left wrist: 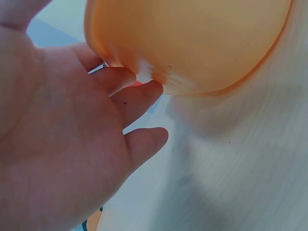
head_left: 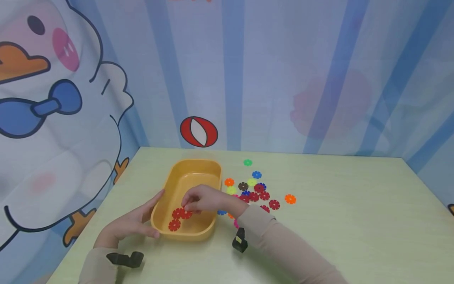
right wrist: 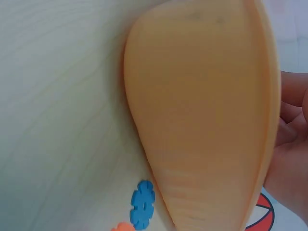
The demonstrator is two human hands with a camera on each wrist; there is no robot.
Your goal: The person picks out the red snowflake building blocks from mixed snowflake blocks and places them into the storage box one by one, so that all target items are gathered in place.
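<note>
A yellow-orange plastic tub [head_left: 203, 167] stands on the table. Several red notched plastic discs [head_left: 174, 225] lie at its near end. My right hand [head_left: 203, 198] is inside the tub, thumb and fingertips pinching a red notched disc [head_left: 184, 208] just above the others. In the right wrist view, the tub's wall [right wrist: 202, 96] hides the fingertips of that hand [right wrist: 291, 144]. Around the tub's near left corner, my left hand [head_left: 129, 225] spreads its fingers and thumb against the outside. In the left wrist view, its fingertips [left wrist: 155, 89] touch the wall.
Right of the tub lies a loose scatter of notched discs, with dark red [head_left: 274, 204], orange [head_left: 290, 198], green [head_left: 248, 162], blue [head_left: 257, 174] and brown [head_left: 243, 186] ones. My right forearm [head_left: 283, 248] passes over part of it. A printed curtain [head_left: 269, 79] hangs behind the pale table [head_left: 347, 213].
</note>
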